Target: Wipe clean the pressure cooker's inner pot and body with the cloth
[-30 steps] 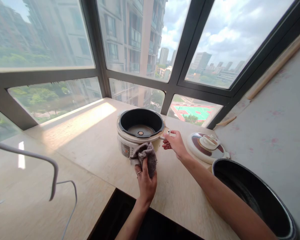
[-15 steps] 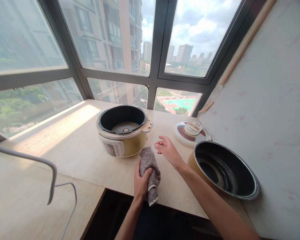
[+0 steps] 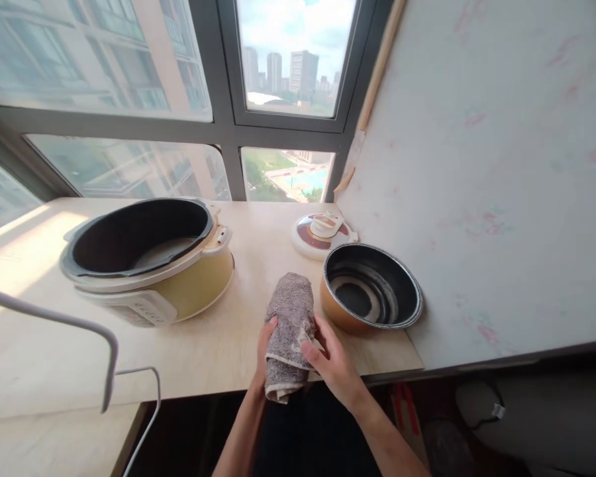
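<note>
A folded grey-brown towel (image 3: 291, 318) is held between both hands, in front of the counter's near edge. My left hand (image 3: 264, 348) grips its left side, with the thumb on top and the other fingers hidden beneath. On the opposite side, my right hand (image 3: 330, 358) is closed on the towel's edge with thumb and fingers. Just right of the towel stands a round inner pot (image 3: 342, 308), black inside and golden outside. To the left is the electric pressure cooker body (image 3: 198, 285), lidless, its dark inside showing.
Behind the inner pot lies the cooker's lid (image 3: 322, 233), against the patterned wall (image 3: 477, 199). A grey cable (image 3: 74, 326) loops across the left foreground. Windows line the back of the pale counter (image 3: 248, 245), whose near edge drops to a dark space.
My right hand, earlier off the towel, now grips its right side. The towel looks broader and less bunched. The view has turned right, so the cooker appears further left.
</note>
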`<control>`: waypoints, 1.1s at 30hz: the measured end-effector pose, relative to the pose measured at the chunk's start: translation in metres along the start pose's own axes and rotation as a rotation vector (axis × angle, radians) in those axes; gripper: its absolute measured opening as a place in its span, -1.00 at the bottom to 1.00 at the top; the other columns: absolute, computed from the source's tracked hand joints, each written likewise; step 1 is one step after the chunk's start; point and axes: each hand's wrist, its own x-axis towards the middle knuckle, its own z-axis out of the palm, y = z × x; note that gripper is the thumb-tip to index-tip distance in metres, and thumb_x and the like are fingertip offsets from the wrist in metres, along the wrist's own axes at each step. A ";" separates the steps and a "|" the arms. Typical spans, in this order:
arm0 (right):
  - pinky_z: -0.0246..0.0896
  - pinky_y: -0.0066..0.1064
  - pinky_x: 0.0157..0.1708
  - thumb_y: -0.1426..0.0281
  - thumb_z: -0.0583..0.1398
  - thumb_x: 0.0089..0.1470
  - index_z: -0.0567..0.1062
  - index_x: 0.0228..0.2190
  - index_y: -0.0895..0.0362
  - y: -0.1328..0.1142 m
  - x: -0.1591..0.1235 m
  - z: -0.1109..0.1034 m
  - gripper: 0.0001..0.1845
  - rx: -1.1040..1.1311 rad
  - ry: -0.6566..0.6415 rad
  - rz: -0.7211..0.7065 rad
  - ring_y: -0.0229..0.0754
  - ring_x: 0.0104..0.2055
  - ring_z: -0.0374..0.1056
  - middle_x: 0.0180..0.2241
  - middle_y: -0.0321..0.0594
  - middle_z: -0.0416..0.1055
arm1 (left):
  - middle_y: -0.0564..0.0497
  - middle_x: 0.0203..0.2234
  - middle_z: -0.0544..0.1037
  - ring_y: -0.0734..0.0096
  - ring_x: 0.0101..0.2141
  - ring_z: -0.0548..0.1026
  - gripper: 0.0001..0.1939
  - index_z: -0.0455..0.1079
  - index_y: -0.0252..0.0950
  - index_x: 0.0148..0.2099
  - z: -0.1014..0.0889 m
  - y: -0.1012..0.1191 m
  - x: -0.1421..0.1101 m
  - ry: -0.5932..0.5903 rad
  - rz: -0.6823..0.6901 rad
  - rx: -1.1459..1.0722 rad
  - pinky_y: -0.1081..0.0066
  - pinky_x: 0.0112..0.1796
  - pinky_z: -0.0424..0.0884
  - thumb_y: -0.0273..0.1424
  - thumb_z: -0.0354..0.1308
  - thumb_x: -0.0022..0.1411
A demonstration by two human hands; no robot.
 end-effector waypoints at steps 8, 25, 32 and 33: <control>0.21 -0.14 0.22 0.26 0.38 -0.01 0.23 0.27 0.10 -0.015 -0.004 -0.022 -0.14 -0.148 -0.009 -0.032 0.02 0.18 0.34 0.16 -0.06 0.38 | -0.23 0.25 0.31 -0.03 0.27 0.25 -0.10 0.47 -0.28 0.13 0.011 -0.024 -0.046 -0.139 0.323 0.446 0.10 0.27 0.15 0.34 -0.22 0.22; 0.30 -0.12 0.16 0.36 0.28 -0.08 0.44 0.15 0.11 0.044 -0.072 -0.157 -0.30 -0.665 0.275 -0.151 0.10 0.15 0.39 0.12 -0.04 0.45 | -0.44 0.24 0.30 -0.03 -0.24 0.62 -0.05 0.06 -0.21 0.41 0.123 0.059 0.023 -0.288 -0.153 0.785 0.27 -0.50 0.53 -0.01 0.32 0.09; 0.36 -0.13 0.12 0.31 0.31 -0.11 0.47 0.12 0.13 0.059 -0.085 -0.173 -0.31 -0.613 0.358 -0.142 0.10 0.10 0.44 0.07 -0.02 0.49 | -0.23 -0.14 0.58 0.18 -0.53 0.59 -0.50 0.32 -0.25 0.09 0.134 0.048 0.034 -0.357 -0.170 0.837 0.33 -0.55 0.51 -0.32 0.19 0.06; 0.35 -0.12 0.13 0.31 0.31 -0.11 0.48 0.12 0.13 0.058 -0.085 -0.175 -0.30 -0.608 0.365 -0.146 0.11 0.10 0.44 0.07 -0.02 0.49 | -0.21 -0.18 0.58 0.18 -0.52 0.60 -0.51 0.32 -0.27 0.06 0.134 0.047 0.035 -0.359 -0.167 0.810 0.31 -0.53 0.54 -0.36 0.19 0.04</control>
